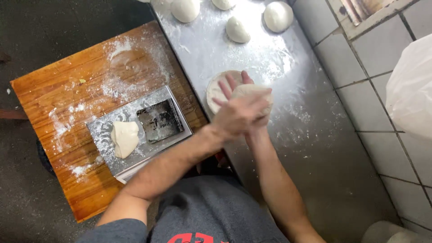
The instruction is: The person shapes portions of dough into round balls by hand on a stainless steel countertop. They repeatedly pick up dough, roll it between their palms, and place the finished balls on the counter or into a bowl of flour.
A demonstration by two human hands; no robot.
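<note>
We press a dough piece [253, 92] between our left hand [238, 116] and right hand [240, 85], palms together, above the floured steel table [315, 148]. Just under the hands a flat dough disc [217, 90] lies on the table, and dough balls [237, 30] sit farther away.

Floured steel counter [315, 148], dough balls [237, 30], flattened dough disc [217, 87]

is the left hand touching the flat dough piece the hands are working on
Touching. The head view shows the left hand laid over the dough piece, pressing it against the right hand beneath, with no gap, above the floured steel counter.
</note>
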